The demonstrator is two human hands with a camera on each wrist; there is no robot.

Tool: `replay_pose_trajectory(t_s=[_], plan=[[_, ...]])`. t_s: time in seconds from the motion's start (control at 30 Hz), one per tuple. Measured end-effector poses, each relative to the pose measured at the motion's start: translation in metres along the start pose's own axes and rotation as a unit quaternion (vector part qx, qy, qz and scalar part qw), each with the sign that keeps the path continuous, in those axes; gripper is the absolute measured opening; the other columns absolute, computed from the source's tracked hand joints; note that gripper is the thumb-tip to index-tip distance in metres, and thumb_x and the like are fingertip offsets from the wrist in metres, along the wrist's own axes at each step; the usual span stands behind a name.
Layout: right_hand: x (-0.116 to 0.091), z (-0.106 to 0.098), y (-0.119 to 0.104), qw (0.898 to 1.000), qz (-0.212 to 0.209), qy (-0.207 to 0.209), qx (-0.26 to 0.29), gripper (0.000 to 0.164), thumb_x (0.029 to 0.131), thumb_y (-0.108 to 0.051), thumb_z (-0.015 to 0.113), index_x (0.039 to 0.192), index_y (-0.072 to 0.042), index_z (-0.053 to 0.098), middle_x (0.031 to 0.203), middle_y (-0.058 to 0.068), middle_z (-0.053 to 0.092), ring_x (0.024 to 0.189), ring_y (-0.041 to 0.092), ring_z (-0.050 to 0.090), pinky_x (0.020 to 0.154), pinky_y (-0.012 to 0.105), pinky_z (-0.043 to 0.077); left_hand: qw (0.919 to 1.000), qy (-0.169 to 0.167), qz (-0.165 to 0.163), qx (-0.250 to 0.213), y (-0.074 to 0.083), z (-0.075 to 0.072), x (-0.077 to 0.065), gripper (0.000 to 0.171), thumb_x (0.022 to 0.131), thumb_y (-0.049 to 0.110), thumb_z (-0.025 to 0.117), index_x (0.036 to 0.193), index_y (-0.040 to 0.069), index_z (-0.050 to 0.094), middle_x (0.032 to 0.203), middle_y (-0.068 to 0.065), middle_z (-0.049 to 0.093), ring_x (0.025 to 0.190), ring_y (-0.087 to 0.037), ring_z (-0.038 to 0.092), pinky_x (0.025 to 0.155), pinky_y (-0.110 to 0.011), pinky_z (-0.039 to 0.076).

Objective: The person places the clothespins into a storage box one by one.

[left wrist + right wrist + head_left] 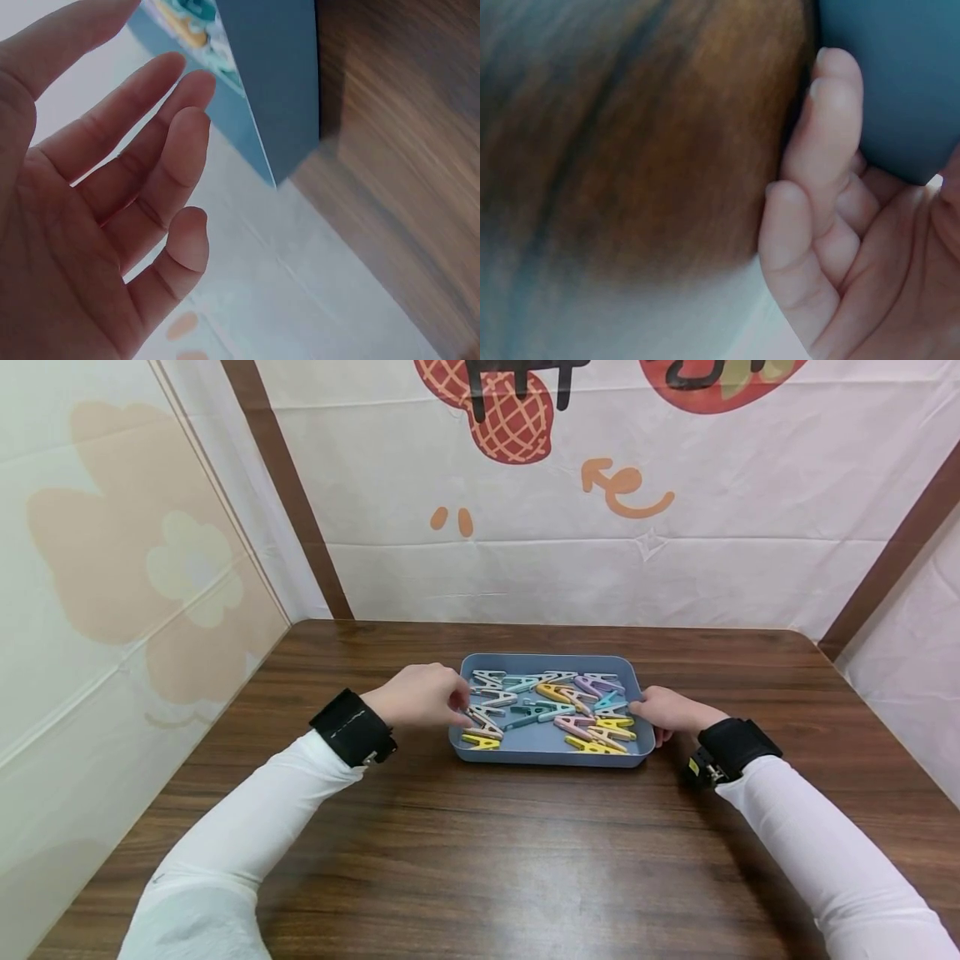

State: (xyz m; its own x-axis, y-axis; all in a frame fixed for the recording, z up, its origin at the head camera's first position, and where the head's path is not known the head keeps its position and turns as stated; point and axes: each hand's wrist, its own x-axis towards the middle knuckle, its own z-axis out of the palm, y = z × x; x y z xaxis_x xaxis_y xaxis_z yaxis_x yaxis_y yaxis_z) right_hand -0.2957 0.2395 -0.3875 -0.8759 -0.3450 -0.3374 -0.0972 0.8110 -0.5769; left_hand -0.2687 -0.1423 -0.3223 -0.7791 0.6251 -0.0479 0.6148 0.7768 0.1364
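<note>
A shallow blue-grey tray (551,759) lies on the table, holding many plastic clothespins in yellow, pink, purple, teal and pale blue. At its left rim is my left hand (420,695), thumb and fingers over the edge near a pale clothespin (483,722). The left wrist view has those fingers (187,146) loosely bent and apart, beside the tray's outer wall (281,90). My right hand (671,710) grips the tray's right side, its thumb at the rim. Curled fingers (829,142) lie against the outer wall (904,90) in the right wrist view.
The dark wooden table (480,852) reaches forward to a white printed cloth backdrop (375,577), with another cloth panel (112,677) along the left. Black straps (354,727) circle both wrists over white sleeves.
</note>
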Motion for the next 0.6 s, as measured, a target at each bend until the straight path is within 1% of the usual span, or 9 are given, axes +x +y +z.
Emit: replay_pose_trajectory(t_s=[0.17, 0.27, 0.37, 0.47, 0.6], plan=[[0.0, -0.001, 0.0, 1.0, -0.003, -0.001, 0.005, 0.03, 0.101, -0.016, 0.039, 0.096, 0.007, 0.058, 0.057, 0.004, 0.058, 0.048, 0.014, 0.057, 0.05, 0.028, 0.045, 0.9987, 0.016, -0.046, -0.015, -0.012, -0.01, -0.017, 0.02, 0.084, 0.038, 0.075, 0.085, 0.019, 0.069, 0.075, 0.006, 0.06, 0.071, -0.014, 0.054, 0.065, -0.032, 0.045], [0.0, -0.001, 0.001, 1.0, -0.002, -0.002, 0.005, 0.03, 0.101, -0.016, 0.04, 0.094, 0.006, 0.059, 0.057, 0.004, 0.058, 0.049, 0.015, 0.057, 0.05, 0.028, 0.045, 0.9972, 0.018, -0.07, -0.017, -0.021, -0.015, -0.029, 0.022, 0.084, 0.038, 0.075, 0.089, 0.017, 0.07, 0.078, 0.005, 0.062, 0.074, -0.015, 0.055, 0.067, -0.034, 0.046], [0.0, -0.002, 0.0, 1.0, 0.001, -0.002, 0.004, 0.031, 0.101, -0.017, 0.04, 0.095, 0.007, 0.059, 0.058, 0.005, 0.058, 0.049, 0.015, 0.057, 0.051, 0.028, 0.045, 0.9959, 0.016, -0.087, -0.019, -0.033, -0.019, -0.042, 0.025, 0.085, 0.037, 0.075, 0.095, 0.014, 0.07, 0.083, 0.003, 0.063, 0.077, -0.016, 0.057, 0.069, -0.037, 0.047], [-0.001, -0.002, -0.001, 1.0, 0.004, -0.002, 0.003, 0.031, 0.102, -0.017, 0.04, 0.097, 0.007, 0.058, 0.059, 0.005, 0.058, 0.05, 0.015, 0.057, 0.052, 0.029, 0.046, 0.9947, 0.0, -0.1, -0.025, -0.043, -0.022, -0.055, 0.032, 0.085, 0.037, 0.074, 0.101, 0.009, 0.07, 0.089, -0.002, 0.065, 0.081, -0.017, 0.058, 0.073, -0.04, 0.048], [0.0, -0.001, -0.001, 1.0, 0.001, -0.005, 0.003, 0.03, 0.101, -0.017, 0.04, 0.097, 0.007, 0.058, 0.059, 0.005, 0.058, 0.05, 0.015, 0.057, 0.052, 0.028, 0.046, 0.9921, -0.034, -0.116, -0.036, -0.055, -0.023, -0.071, 0.04, 0.086, 0.036, 0.073, 0.108, 0.004, 0.067, 0.096, -0.005, 0.065, 0.085, -0.019, 0.06, 0.077, -0.043, 0.047]])
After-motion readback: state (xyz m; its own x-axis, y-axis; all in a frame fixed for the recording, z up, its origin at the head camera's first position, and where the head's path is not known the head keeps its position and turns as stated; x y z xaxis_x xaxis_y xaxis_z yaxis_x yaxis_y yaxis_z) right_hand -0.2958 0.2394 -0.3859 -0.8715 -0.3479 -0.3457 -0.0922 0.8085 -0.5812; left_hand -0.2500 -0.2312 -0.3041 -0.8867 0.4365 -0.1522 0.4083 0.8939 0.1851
